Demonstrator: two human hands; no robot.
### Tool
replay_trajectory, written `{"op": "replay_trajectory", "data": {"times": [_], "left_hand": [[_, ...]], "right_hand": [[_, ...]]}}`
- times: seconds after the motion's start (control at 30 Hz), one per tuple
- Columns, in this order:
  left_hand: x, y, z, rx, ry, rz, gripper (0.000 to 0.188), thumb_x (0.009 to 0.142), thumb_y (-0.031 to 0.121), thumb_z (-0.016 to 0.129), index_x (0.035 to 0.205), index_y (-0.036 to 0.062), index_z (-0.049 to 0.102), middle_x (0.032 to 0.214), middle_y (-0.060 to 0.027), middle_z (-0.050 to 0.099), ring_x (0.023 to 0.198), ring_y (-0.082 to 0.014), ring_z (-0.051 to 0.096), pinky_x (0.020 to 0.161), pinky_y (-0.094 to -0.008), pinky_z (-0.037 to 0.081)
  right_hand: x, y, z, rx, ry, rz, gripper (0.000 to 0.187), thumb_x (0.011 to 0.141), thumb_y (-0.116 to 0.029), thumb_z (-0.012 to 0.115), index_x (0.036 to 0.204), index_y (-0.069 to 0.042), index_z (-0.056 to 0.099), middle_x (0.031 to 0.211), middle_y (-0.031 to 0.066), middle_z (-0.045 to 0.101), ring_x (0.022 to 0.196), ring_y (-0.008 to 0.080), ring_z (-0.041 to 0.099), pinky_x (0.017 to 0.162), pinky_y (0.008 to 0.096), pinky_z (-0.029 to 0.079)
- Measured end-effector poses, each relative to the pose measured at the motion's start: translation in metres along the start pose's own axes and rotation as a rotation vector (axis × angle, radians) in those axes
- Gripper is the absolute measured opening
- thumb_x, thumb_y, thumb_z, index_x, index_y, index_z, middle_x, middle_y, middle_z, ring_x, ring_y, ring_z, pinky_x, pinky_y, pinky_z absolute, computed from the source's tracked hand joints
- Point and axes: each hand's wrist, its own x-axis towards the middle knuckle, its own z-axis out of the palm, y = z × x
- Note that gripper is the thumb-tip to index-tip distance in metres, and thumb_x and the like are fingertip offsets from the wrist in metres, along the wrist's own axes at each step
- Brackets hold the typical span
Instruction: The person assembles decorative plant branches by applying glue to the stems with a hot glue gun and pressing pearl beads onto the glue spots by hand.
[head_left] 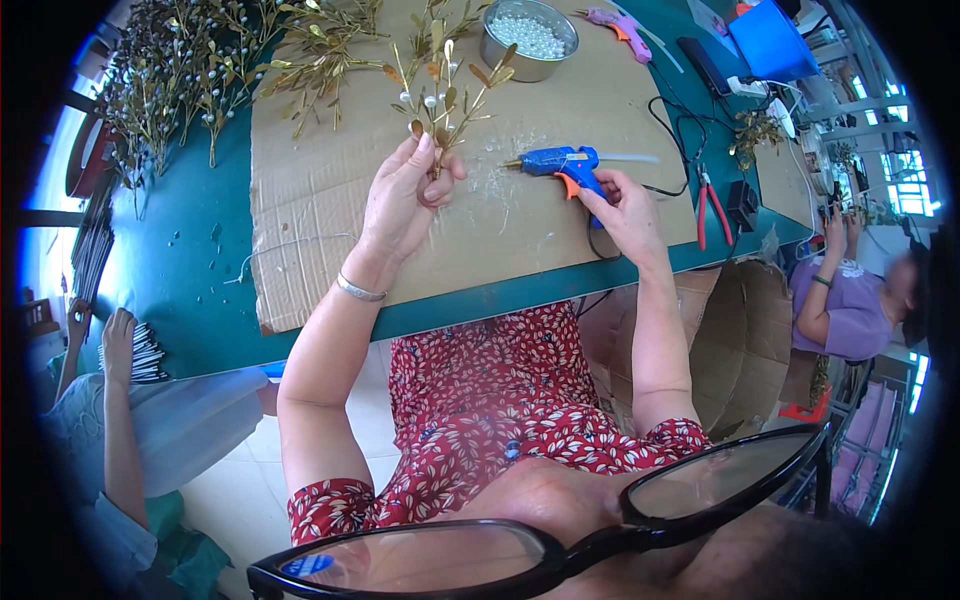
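Pinching the gold sprig (449, 97) low in the left fingers (440, 188) over the cardboard (320, 190), gripping the blue glue gun (560, 162) in the right fingers (600, 208) off to the right, so probably best to dab sparingly and angle the nozzle (513, 163) clear of skin tbh.

Sprig (439, 101) L of glue gun (560, 162), pliers (703, 212) R (bead bowl (525, 69) bhnd).

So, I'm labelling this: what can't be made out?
All in the head view:
Gold sprig: lower stem partly hidden by the left hand.
Blue glue gun: handle partly covered by the right hand.
White beads in the metal bowl: too small to count.
Sprig heap: cut off by the upper edge.
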Motion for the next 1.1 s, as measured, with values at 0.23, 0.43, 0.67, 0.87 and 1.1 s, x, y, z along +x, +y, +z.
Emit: {"op": "replay_trajectory", "data": {"times": [0.23,0.43,0.67,0.87,1.1], "left_hand": [[0.003,0.001,-0.008,-0.062,0.056,0.013,0.031,0.101,0.029,0.037,0.104,0.0013,0.05,0.08,-0.0113,0.057,0.052,-0.0059,0.031,0.05,-0.0197,0.027],[0.0,0.004,-0.005,-0.118,0.008,-0.073,0.041,0.101,0.031,0.036,0.112,-0.0052,0.05,0.076,-0.0073,0.056,0.05,-0.0051,0.028,0.047,-0.02,0.025],[-0.002,0.003,0.002,-0.035,-0.011,-0.053,0.049,0.101,0.038,0.033,0.115,-0.0071,0.048,0.067,-0.0011,0.046,0.05,-0.0057,0.027,0.048,-0.0207,0.025],[-0.003,0.004,0.002,0.125,0.064,-0.012,0.051,0.101,0.04,0.031,0.116,-0.0057,0.048,0.065,-0.0003,0.045,0.051,-0.0049,0.028,0.048,-0.0207,0.025],[-0.004,-0.003,0.002,0.277,0.076,0.096,0.042,0.101,0.035,0.034,0.117,-0.001,0.049,0.069,-0.003,0.05,0.053,-0.0036,0.03,0.05,-0.0193,0.027]], "right_hand": [[-0.007,-0.004,-0.004,0.585,0.089,-0.007,0.032,0.078,-0.007,0.068,0.106,0.004,0.058,0.089,0.0026,0.06,0.074,0.0047,0.054,0.064,0.0176,0.044],[-0.048,-0.042,-0.007,1.321,0.007,-0.123,0.039,0.079,-0.003,0.064,0.115,0.004,0.051,0.096,0.0125,0.061,0.07,0.0149,0.059,0.056,0.0214,0.047],[-0.056,-0.048,0.025,1.087,0.097,-0.148,0.042,0.078,0.0,0.064,0.117,0.003,0.049,0.084,0.0101,0.061,0.065,0.0151,0.059,0.057,0.0255,0.05],[-0.05,-0.046,0.022,1.131,-0.208,-0.05,0.029,0.082,-0.006,0.061,0.109,0.003,0.054,0.075,0.0031,0.056,0.059,0.0093,0.054,0.054,0.0204,0.043],[-0.055,-0.051,0.039,0.848,-0.118,-0.176,0.031,0.086,-0.015,0.061,0.11,0.002,0.056,0.077,0.0046,0.059,0.063,0.0074,0.053,0.054,0.0191,0.041]]}}
